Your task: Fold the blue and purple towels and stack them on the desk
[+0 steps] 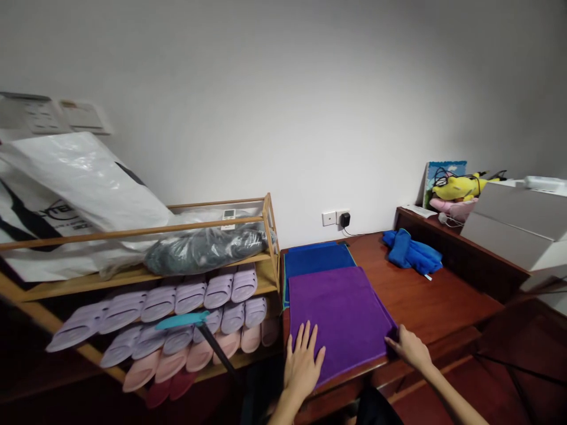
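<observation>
1. Head view: from my remote seat I find the purple cloth [339, 313] low in the frame, just right of centre, flat on the wooden table [443, 304]. Its far part overlaps the blue cloth [316, 258] beneath.
2. I see the left hand [302, 363] palm down on the cloth's near left part, fingers straight and slightly apart, thumb out to the side, gripping nothing.
3. I see the right hand [411, 347] at the cloth's near right corner, thumb and fingers bent and, as I judge it, clamped on the edge.
4. From the left fingers, most of the cloth lies up and to the right; from the right fingers, up and to the left. I call neither hand nearer, since both touch it.
5. The cloth's sides slant from the frame's middle toward the lower right. It looks close to square to me, perhaps longer along that slant; I cannot be sure of a long axis.
</observation>
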A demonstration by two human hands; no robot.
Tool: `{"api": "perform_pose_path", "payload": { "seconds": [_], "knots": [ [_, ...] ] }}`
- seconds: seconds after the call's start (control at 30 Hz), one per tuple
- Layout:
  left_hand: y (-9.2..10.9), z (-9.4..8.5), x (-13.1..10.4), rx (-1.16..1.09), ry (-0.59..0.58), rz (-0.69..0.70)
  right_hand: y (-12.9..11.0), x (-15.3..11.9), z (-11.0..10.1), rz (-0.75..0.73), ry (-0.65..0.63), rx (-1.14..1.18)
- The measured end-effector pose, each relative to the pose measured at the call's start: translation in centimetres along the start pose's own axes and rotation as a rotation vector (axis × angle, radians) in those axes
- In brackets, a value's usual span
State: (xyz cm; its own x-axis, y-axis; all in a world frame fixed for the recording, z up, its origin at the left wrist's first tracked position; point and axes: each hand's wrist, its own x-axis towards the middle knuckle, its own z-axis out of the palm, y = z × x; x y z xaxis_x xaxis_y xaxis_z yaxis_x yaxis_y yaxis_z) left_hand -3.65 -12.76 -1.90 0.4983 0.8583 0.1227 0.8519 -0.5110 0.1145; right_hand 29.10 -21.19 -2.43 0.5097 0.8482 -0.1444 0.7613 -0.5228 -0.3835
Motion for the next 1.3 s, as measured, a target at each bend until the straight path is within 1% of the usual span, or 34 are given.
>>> {"api": "perform_pose_path", "payload": {
  "seconds": [0.17, 0.3, 0.43, 0.57, 0.63, 0.77, 0.9, 0.97, 1.03, 1.07, 1.17, 1.2, 1.23, 1.3],
  "knots": [
    [0.1, 0.0, -0.1, -0.003, -0.021, -0.011, -0.1, 1.0, 0.5, 0.037, -0.053, 0.056],
    [0.3, -0.5, 0.1, -0.013, -0.044, -0.017, 0.0, 1.8, 0.0, 0.067, -0.077, 0.125],
    [0.0, -1.4, -0.1, -0.035, -0.088, -0.047, 0.3, 1.9, -0.8, 0.068, -0.098, 0.205],
    [-1.2, -1.6, -1.7, -0.004, -0.028, -0.139, 0.5, 1.1, -1.1, 0.075, -0.115, 0.26],
    [-1.7, -1.4, -2.6, -0.003, -0.018, -0.126, 0.6, 0.8, -1.0, 0.078, -0.125, 0.263],
    [-2.1, -1.4, -3.7, -0.015, -0.043, -0.107, 0.8, 0.7, -1.2, 0.076, -0.141, 0.214],
    [-2.3, -1.6, -4.1, -0.014, -0.072, -0.12, 1.2, 0.4, -1.6, 0.06, -0.089, 0.118],
    [-2.2, -1.6, -4.1, 0.004, -0.077, -0.14, 0.6, -0.1, -1.7, 0.04, -0.04, 0.062],
    [-1.8, -1.6, -3.7, 0.028, -0.056, -0.132, -1.0, -0.7, -1.7, -0.03, 0.05, -0.005],
    [-1.4, -1.6, -3.4, 0.033, -0.034, -0.115, -2.2, -1.0, -1.7, -0.1, 0.112, -0.048],
    [-0.1, -1.7, -1.8, 0.012, 0.055, -0.047, -5.8, -1.3, -0.9, -0.377, 0.274, -0.148],
    [0.3, -1.6, -1.2, 0.002, 0.076, -0.042, -6.6, -1.1, -0.3, -0.439, 0.3, -0.159],
    [0.6, -1.5, -0.6, -0.006, 0.083, -0.05, -7.1, -0.8, 0.3, -0.466, 0.301, -0.156],
    [0.8, -1.0, 0.1, -0.022, 0.061, -0.066, -7.0, 0.1, 1.8, -0.444, 0.266, -0.151]
  ]
}}
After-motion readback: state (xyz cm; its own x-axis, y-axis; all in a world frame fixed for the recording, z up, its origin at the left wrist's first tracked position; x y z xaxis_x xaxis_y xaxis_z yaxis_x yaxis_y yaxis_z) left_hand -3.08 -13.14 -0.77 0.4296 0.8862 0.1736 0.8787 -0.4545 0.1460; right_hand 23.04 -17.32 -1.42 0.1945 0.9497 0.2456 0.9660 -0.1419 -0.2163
